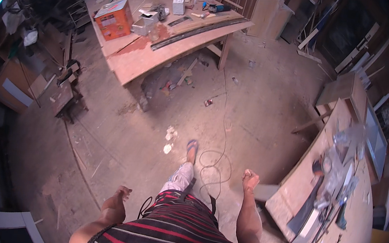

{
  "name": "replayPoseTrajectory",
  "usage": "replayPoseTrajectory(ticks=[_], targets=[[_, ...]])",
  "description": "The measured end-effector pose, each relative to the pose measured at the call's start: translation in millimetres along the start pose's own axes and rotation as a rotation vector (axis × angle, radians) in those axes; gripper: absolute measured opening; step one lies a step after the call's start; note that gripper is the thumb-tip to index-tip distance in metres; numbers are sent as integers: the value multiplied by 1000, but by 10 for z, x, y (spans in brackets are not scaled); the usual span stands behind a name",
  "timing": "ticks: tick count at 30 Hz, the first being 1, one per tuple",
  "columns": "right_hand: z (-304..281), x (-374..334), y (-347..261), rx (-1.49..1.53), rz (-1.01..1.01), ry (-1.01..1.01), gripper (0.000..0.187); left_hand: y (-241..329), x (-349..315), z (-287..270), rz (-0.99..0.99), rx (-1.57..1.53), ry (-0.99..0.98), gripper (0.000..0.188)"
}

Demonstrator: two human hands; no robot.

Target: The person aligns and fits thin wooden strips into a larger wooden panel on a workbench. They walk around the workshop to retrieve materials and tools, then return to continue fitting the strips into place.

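My left hand (122,193) hangs over the floor at my left side, its fingers loosely bent and apart, with nothing seen in it. On the other side, my right hand (250,179) is closed in a fist. Whatever it may hold is hidden inside the fingers. The nearest thing to it is the end of the long workbench (286,201), a short way to its right. Neither hand touches anything that I can see. One foot in a blue sandal (192,145) is forward on the floor.
A thin cable (225,125) runs along the floor and coils near my foot. White crumpled scraps (169,140) lie beside it. Ahead stands a wooden table (133,68) bearing an orange box (113,20) and a blue power tool (218,9). A small wooden stand (64,98) is at left.
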State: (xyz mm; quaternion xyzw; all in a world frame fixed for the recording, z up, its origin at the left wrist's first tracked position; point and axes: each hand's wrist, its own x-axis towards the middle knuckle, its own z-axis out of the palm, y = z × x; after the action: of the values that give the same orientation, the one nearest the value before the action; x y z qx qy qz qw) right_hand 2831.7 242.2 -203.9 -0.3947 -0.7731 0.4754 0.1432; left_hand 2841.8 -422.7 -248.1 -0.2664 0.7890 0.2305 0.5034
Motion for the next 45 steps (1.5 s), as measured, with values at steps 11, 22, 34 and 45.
replayPoseTrajectory(ticks=[11,22,34,45], targets=[[-15,1721,257,-559,489,-134,34,6093,2312,-769,738,254,341,43],[3,4398,348,-465,695,-104,27,11956,1368,-567,1102,-63,-73,41],[70,10882,-1183,-155,194,95,21,14254,2091,-678,559,-148,-96,49],[826,13751,-1778,-313,270,-83,18,17956,3411,-1147,1033,603,39,39]])
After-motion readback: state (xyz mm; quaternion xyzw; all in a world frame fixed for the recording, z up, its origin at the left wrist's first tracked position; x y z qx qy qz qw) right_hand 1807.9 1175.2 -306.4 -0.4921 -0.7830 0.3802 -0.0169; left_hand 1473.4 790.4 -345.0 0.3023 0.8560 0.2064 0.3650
